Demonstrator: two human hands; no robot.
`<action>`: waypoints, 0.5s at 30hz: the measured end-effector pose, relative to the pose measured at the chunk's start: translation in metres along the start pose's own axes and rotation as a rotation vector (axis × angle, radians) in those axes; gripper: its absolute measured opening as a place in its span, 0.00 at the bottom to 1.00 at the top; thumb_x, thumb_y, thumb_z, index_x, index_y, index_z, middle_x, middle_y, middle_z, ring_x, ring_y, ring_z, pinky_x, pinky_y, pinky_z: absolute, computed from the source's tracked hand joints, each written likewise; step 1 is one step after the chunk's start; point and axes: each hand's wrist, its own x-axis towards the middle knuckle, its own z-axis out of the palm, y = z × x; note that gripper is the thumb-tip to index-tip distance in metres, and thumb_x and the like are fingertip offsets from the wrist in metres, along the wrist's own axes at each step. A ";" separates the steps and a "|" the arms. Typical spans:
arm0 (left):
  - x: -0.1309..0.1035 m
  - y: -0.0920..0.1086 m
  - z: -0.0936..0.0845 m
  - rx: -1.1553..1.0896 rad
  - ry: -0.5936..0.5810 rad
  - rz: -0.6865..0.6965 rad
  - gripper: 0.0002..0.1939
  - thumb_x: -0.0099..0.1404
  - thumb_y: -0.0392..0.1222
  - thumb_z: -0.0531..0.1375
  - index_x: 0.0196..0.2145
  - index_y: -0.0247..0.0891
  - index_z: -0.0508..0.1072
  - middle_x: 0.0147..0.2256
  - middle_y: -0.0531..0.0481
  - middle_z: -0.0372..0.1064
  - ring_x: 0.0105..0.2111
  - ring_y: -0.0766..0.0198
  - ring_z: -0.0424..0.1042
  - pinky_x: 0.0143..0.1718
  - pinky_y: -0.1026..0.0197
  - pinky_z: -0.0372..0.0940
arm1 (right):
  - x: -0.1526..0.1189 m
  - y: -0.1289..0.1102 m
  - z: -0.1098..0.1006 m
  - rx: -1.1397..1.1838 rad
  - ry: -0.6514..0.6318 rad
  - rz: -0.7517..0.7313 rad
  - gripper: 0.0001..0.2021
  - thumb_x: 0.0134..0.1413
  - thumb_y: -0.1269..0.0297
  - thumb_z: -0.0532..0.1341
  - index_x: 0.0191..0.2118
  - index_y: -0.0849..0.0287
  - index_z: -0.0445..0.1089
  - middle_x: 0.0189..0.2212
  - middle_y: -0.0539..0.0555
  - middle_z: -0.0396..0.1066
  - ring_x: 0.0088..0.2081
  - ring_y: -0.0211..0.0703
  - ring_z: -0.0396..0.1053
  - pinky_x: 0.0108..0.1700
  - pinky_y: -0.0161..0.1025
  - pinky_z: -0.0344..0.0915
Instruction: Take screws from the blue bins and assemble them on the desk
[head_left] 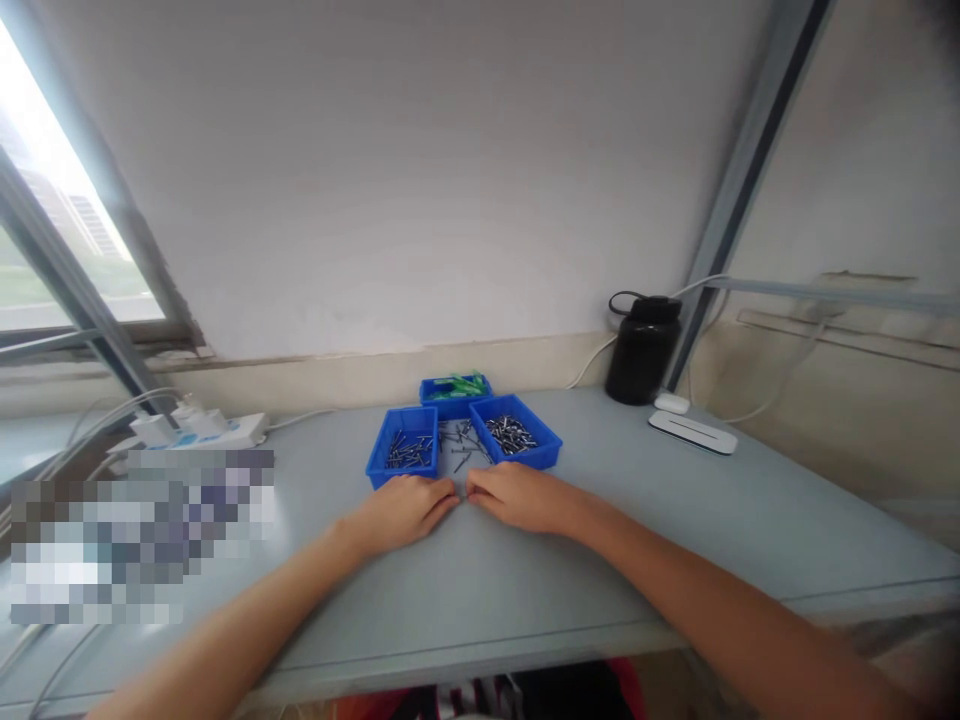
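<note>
My left hand [416, 510] is closed, its fingers pinched together in front of the left blue bin [409, 420], which holds several dark screws [409, 452]. My right hand [514, 495] is closed too, with its fingertips a small gap from the left ones. It lies before the right blue bin [546, 457], filled with small silver metal pieces [511, 434]. Whatever the fingers hold, if anything, is too small or hidden to make out. Loose screws [463, 440] are scattered on the table between the two bins. Behind them stands a blue bin [453, 409] with green pieces [465, 384].
A black bottle [643, 350] stands at the right by the wall, near a white flat device [691, 432] and a small white case [671, 403]. At the left lies a power strip [225, 436] with plugs and cables. The grey table [600, 590] has its edge close to me.
</note>
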 end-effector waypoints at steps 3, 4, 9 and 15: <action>0.001 -0.002 0.002 0.016 -0.013 -0.024 0.18 0.73 0.46 0.42 0.38 0.38 0.68 0.27 0.49 0.71 0.27 0.61 0.72 0.28 0.64 0.61 | 0.001 0.000 -0.001 -0.015 -0.005 0.011 0.08 0.60 0.66 0.52 0.38 0.58 0.68 0.33 0.54 0.73 0.35 0.43 0.70 0.33 0.36 0.56; 0.001 -0.002 0.002 0.018 -0.012 -0.028 0.19 0.73 0.46 0.42 0.37 0.38 0.68 0.27 0.49 0.71 0.27 0.61 0.72 0.28 0.64 0.61 | 0.001 0.000 -0.001 -0.022 -0.008 0.013 0.08 0.60 0.66 0.52 0.38 0.58 0.68 0.33 0.54 0.73 0.35 0.44 0.70 0.33 0.36 0.56; 0.001 0.000 -0.001 -0.028 0.011 -0.014 0.18 0.73 0.47 0.43 0.36 0.38 0.68 0.28 0.49 0.71 0.29 0.61 0.72 0.30 0.63 0.62 | 0.000 -0.001 0.000 -0.051 -0.039 0.048 0.10 0.61 0.65 0.50 0.38 0.59 0.68 0.32 0.56 0.73 0.33 0.44 0.70 0.31 0.36 0.55; 0.002 0.002 0.001 -0.104 0.108 0.047 0.15 0.72 0.44 0.46 0.39 0.37 0.70 0.32 0.48 0.70 0.33 0.63 0.72 0.35 0.62 0.65 | -0.001 0.000 0.001 -0.041 -0.046 0.034 0.10 0.63 0.66 0.48 0.40 0.59 0.66 0.33 0.56 0.73 0.33 0.45 0.70 0.30 0.37 0.54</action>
